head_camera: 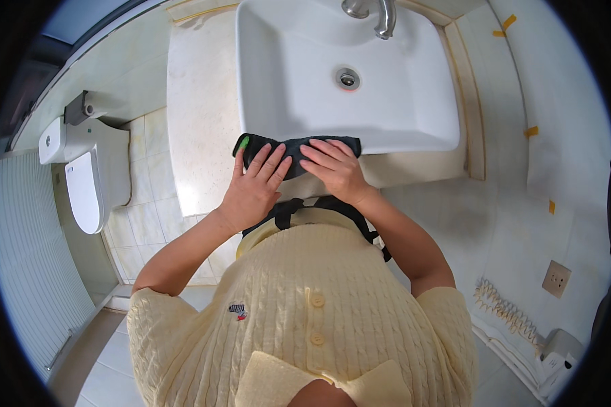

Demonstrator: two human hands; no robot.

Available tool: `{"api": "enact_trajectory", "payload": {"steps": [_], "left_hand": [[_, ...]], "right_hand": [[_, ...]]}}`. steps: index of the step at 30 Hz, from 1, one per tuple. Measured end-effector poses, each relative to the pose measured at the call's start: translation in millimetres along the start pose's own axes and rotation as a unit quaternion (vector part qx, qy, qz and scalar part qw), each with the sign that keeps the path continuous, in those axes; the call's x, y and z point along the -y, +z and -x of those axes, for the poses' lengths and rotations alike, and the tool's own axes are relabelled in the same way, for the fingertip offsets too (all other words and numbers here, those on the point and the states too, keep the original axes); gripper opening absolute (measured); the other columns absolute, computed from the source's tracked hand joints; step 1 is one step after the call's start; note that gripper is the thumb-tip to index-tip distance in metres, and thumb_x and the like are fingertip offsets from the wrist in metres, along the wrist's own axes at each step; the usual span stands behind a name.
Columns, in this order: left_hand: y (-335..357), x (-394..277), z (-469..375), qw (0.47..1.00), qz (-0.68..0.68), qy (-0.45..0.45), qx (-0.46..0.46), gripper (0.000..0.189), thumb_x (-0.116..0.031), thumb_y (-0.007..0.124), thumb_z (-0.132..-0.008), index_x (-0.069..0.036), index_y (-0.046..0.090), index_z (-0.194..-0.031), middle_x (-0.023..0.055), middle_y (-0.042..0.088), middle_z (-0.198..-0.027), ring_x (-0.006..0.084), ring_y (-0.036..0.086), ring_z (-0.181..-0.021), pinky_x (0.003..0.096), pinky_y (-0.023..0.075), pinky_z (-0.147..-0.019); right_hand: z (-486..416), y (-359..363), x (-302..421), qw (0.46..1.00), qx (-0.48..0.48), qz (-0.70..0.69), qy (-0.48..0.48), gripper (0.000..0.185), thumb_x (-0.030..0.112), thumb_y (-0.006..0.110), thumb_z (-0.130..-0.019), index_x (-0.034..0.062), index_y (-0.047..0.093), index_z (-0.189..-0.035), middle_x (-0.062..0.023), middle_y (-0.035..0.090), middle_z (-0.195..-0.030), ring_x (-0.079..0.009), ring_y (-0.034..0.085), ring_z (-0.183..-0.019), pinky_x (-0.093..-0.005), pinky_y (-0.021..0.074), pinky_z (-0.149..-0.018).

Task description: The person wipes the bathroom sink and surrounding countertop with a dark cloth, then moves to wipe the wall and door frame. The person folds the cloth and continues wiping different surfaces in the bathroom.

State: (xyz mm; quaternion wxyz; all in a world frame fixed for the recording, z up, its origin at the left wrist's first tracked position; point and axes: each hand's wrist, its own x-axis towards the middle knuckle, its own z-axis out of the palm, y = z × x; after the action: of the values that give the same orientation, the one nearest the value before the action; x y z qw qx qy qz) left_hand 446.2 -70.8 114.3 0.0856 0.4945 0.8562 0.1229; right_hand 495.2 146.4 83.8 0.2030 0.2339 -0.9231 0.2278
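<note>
A dark cloth with a bright green patch at its left end lies along the front rim of a white ceramic sink. My left hand rests on the cloth's left part, fingers spread and pointing away from me, one fingertip at the green patch. Flat on the right part lies my right hand, fingers angled to the left. Both palms face down, and neither hand's fingers wrap around the cloth. Its underside is hidden.
A metal faucet stands at the sink's back, above the drain. Pale stone countertop extends to the left. Farther left are a white toilet and a paper holder. A hair dryer with a coiled cord is at lower right.
</note>
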Motion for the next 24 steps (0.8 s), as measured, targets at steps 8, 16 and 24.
{"api": "enact_trajectory", "payload": {"steps": [8,16,24], "left_hand": [[18,-28,-20,0.988,0.061,-0.103,-0.095,0.056,-0.015,0.063,-0.075,-0.011,0.042,-0.127,0.0059,0.037,-0.135,0.0274,0.029,-0.127,0.0581,0.0143,-0.101],[30,-37,-47,0.963,0.042,-0.188,-0.187,0.051,-0.017,0.067,-0.072,-0.012,0.05,-0.119,0.0042,0.045,-0.127,0.0283,0.035,-0.122,0.057,0.016,-0.099],[26,-30,-50,0.945,0.054,-0.242,-0.212,0.025,-0.018,0.07,-0.068,-0.01,0.06,-0.089,0.0049,0.053,-0.116,0.0304,0.037,-0.12,0.0646,0.0137,-0.095]], "right_hand": [[35,-40,-34,0.999,0.046,0.019,0.013,0.015,0.006,0.058,-0.073,0.0047,0.063,-0.087,-0.0059,0.058,-0.112,-0.0237,0.053,-0.104,-0.0404,0.0385,-0.09],[50,-57,-55,0.999,0.009,-0.007,0.049,0.024,0.002,0.061,-0.07,0.0036,0.06,-0.094,-0.0086,0.059,-0.106,-0.0258,0.055,-0.097,-0.0398,0.041,-0.084],[26,-41,-48,0.997,0.004,-0.044,0.057,0.028,0.006,0.064,-0.069,0.0043,0.06,-0.096,-0.0081,0.057,-0.108,-0.0256,0.054,-0.098,-0.0384,0.0408,-0.083]]}}
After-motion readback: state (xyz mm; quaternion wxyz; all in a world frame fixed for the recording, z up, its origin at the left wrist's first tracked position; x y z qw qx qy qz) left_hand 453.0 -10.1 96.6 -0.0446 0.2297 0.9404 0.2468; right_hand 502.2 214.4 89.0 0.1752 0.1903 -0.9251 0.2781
